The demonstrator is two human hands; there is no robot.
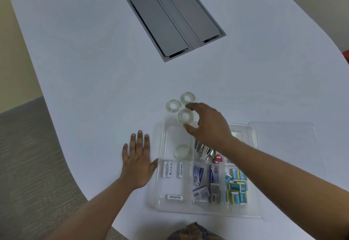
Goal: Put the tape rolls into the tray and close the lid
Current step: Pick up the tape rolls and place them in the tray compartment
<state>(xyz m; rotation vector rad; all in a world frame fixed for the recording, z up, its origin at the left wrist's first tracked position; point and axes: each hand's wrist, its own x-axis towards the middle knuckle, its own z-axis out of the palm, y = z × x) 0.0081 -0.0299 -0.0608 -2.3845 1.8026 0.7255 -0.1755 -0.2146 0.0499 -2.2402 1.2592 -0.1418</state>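
Observation:
A clear plastic tray [160, 179] with compartments sits on the white table near me. One clear tape roll [182, 151] lies in its far left compartment. My right hand [209, 124] grips another clear tape roll [185, 116] between thumb and fingers, just above the tray's far edge. Two more tape rolls [173, 105] [187, 97] lie flat on the table beyond the tray. My left hand [137, 162] rests flat on the table, fingers apart, its thumb touching the tray's left wall. The clear lid [283, 145] lies open to the tray's right.
The tray also holds white batteries [171, 168], a stapler [202, 151], staple boxes [204, 183] and blue-green packets [237, 186]. A grey cable hatch [174, 19] is set into the table farther back. The table's curved edge runs on the left, with carpet below.

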